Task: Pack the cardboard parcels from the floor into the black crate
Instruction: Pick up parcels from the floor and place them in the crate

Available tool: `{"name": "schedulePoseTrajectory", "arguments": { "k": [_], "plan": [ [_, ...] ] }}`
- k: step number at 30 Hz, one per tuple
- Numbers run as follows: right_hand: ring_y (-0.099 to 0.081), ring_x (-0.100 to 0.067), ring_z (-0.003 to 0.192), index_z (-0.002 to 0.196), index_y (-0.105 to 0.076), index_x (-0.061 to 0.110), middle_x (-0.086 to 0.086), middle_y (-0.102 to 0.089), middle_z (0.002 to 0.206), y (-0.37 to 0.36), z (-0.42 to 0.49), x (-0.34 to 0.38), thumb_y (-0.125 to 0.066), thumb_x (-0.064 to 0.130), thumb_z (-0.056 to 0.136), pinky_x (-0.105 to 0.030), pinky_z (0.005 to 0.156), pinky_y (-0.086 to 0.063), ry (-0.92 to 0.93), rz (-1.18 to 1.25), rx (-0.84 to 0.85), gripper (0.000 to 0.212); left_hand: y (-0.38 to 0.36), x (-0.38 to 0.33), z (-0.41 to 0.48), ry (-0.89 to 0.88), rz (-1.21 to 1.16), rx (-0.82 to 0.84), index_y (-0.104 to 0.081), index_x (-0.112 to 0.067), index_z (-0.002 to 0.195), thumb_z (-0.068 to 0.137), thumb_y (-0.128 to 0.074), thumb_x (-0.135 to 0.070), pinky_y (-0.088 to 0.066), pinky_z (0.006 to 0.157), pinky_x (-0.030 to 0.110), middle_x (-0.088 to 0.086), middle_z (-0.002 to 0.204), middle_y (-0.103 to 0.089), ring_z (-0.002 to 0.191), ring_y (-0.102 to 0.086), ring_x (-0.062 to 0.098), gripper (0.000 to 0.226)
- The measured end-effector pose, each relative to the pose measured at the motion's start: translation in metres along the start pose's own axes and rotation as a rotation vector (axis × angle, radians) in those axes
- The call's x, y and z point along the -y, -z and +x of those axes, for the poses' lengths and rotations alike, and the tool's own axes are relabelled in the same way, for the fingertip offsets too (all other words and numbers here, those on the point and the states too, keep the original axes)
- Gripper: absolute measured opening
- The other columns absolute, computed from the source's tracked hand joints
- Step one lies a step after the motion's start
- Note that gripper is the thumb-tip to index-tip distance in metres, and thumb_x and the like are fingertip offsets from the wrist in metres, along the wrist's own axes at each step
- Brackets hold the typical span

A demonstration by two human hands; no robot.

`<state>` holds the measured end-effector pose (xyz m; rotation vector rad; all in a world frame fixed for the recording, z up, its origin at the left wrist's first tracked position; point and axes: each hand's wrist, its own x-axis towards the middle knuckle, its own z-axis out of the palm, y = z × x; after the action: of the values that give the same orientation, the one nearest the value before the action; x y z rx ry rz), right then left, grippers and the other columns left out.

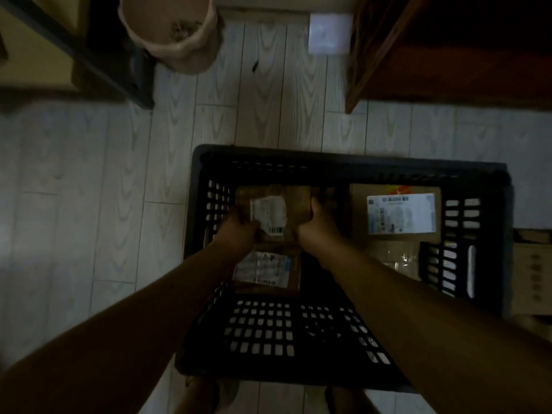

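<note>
The left hand (239, 231) and right hand (316, 222) grip a parcel (277, 204) by its left and right edges, in the left half of the crate (343, 162). A second parcel (265, 270) lies just below it in the frame, and a third parcel (400, 213) lies at centre right. A pot (173, 40) stands at upper left.

Both bare arms reach forward and down, angling in toward each other. Left hand (239, 230) and right hand (317, 224) sit close together, fingers curled, gripping opposite sides of one parcel (294, 204).
</note>
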<state>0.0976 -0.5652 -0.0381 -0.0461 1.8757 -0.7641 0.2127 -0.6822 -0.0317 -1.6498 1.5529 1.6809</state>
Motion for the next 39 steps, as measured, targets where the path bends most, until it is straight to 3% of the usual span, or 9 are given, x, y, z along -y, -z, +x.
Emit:
{"name": "schedulePoseTrajectory", "arguments": {
  "k": [4,7,14,18,23,26,31,34,39],
  "plan": [
    [-0.051,-0.025,0.121,0.142,-0.036,0.030,-0.002,-0.049,0.138,-0.015,0.027,-0.006,-0.063,0.031,0.089,-0.036,0.101,-0.044,-0.047,0.035,0.035,0.059,-0.005,0.015,0.037,0.006,0.015,0.011,-0.035,-0.017,0.141,0.081,-0.063,-0.022,-0.048,0.098,0.049,0.010,0.136,-0.050,0.118,-0.054,0.030,0.066],
    [-0.050,-0.028,0.121,0.145,-0.027,0.035,-0.004,-0.045,0.143,-0.027,0.044,-0.014,-0.066,0.027,0.083,-0.042,0.100,-0.046,-0.072,0.020,0.050,0.074,-0.009,0.013,0.040,-0.003,0.030,0.044,-0.041,-0.012,0.139,0.085,-0.065,-0.010,-0.045,0.101,0.048,0.012,0.134,-0.052,0.120,-0.052,0.030,0.058],
    [-0.051,-0.014,0.115,0.136,-0.047,0.019,0.003,-0.053,0.127,-0.007,0.003,0.012,-0.069,0.022,0.086,-0.032,0.103,-0.042,0.011,0.061,0.171,0.055,0.000,-0.023,0.008,0.001,0.082,0.101,-0.044,-0.015,0.135,0.091,-0.057,-0.015,-0.044,0.103,0.042,0.007,0.133,-0.054,0.118,-0.054,0.024,0.046],
    [-0.055,-0.017,0.102,0.134,-0.050,0.021,0.002,-0.056,0.115,0.028,-0.060,0.045,-0.065,0.032,0.089,-0.033,0.096,-0.047,-0.015,0.035,0.141,0.048,0.017,-0.055,-0.064,-0.026,0.103,0.118,-0.051,-0.023,0.112,0.091,-0.059,-0.020,-0.052,0.079,0.027,-0.003,0.101,-0.063,0.086,-0.059,0.009,0.023],
    [-0.046,-0.022,0.127,0.147,-0.032,0.021,-0.002,-0.041,0.146,0.087,-0.174,0.092,-0.059,0.035,0.091,-0.023,0.086,-0.037,0.033,-0.127,0.087,0.063,0.041,-0.103,-0.197,-0.142,0.172,0.153,-0.049,-0.022,0.127,0.092,-0.057,-0.019,-0.046,0.086,0.029,0.001,0.113,-0.061,0.096,-0.058,0.013,0.036],
    [-0.049,-0.021,0.124,0.145,-0.038,0.021,-0.002,-0.047,0.142,0.124,-0.252,0.116,-0.057,0.038,0.090,-0.022,0.088,-0.039,0.125,-0.294,0.067,0.060,0.053,-0.132,-0.290,-0.216,0.223,0.153,-0.049,-0.023,0.124,0.092,-0.056,-0.010,-0.045,0.095,0.031,0.002,0.120,-0.058,0.111,-0.056,0.019,0.035],
    [-0.049,-0.024,0.118,0.131,-0.048,0.022,-0.005,-0.049,0.135,0.164,-0.367,0.129,-0.061,0.043,0.086,-0.038,0.097,-0.045,0.258,-0.652,0.021,0.052,0.065,-0.165,-0.433,-0.342,0.277,0.054,-0.026,-0.014,0.145,0.094,-0.054,-0.015,-0.020,0.075,0.000,-0.007,0.129,-0.029,0.117,-0.029,0.004,0.058],
    [-0.047,-0.028,0.121,0.131,-0.044,0.018,-0.011,-0.047,0.138,0.169,-0.414,0.130,-0.056,0.047,0.085,-0.042,0.099,-0.044,0.280,-0.769,0.010,0.056,0.071,-0.169,-0.491,-0.404,0.364,-0.012,-0.026,-0.010,0.145,0.093,-0.055,-0.015,-0.023,0.077,0.004,0.003,0.146,-0.029,0.127,-0.034,0.012,0.060],
    [-0.028,-0.031,0.139,0.148,-0.026,0.018,-0.011,-0.030,0.151,0.177,-0.520,0.149,-0.054,0.039,0.091,-0.040,0.112,-0.030,0.412,-0.820,-0.106,0.067,0.075,-0.166,-0.561,-0.480,0.513,-0.062,-0.019,-0.015,0.149,0.093,-0.056,-0.024,-0.022,0.112,0.031,0.008,0.155,-0.020,0.141,-0.022,0.022,0.068]
  ]
}}
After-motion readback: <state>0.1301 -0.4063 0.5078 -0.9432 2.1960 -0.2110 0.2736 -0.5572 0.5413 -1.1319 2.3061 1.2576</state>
